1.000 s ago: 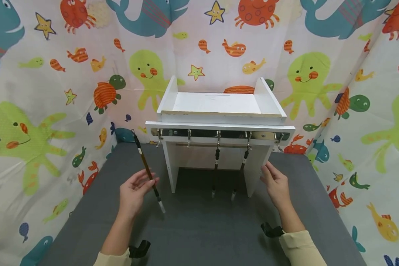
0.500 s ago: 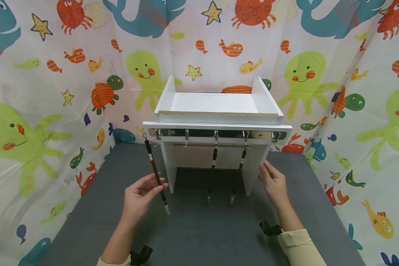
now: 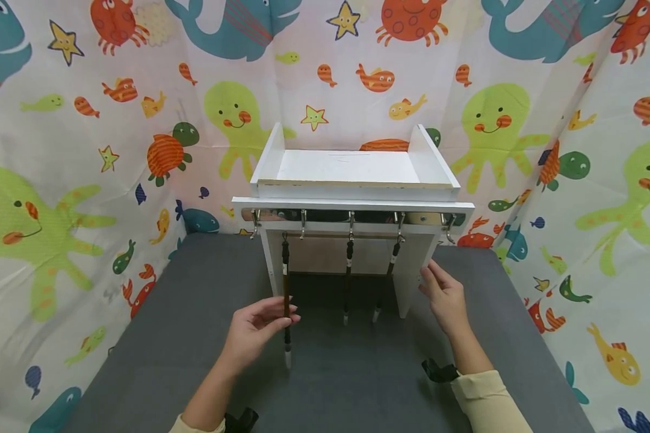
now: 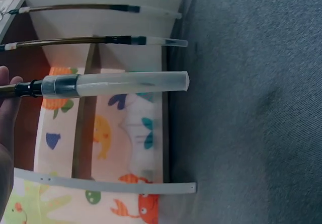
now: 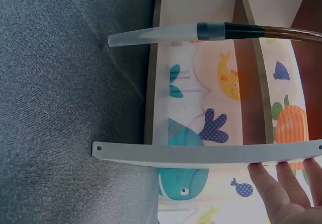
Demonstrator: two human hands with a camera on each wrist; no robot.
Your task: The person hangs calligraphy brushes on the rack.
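Observation:
My left hand (image 3: 262, 331) pinches a calligraphy brush (image 3: 286, 270) by its brown handle, between thumb and fingers. The brush hangs upright, its top loop just under the hook rail (image 3: 325, 215), between the first two hooks from the left. A clear plastic cap (image 4: 136, 83) covers its tip. My right hand (image 3: 445, 297) rests its fingertips against the outer side of the right panel (image 5: 211, 154) of a white shelf (image 3: 352, 165). Two more capped brushes hang from hooks, a middle brush (image 3: 348, 276) and a right brush (image 3: 388, 276).
A grey cloth surface (image 3: 352, 385) lies beneath the shelf. Behind and at both sides hangs a curtain (image 3: 168, 78) printed with sea animals. The leftmost hook (image 3: 255, 222), second hook (image 3: 303, 224) and rightmost hook (image 3: 449, 228) carry nothing.
My left hand has moved right with the brush, from outside the shelf's left panel to in front of it. The brush has swung from tilted to upright. My right hand stays at the panel.

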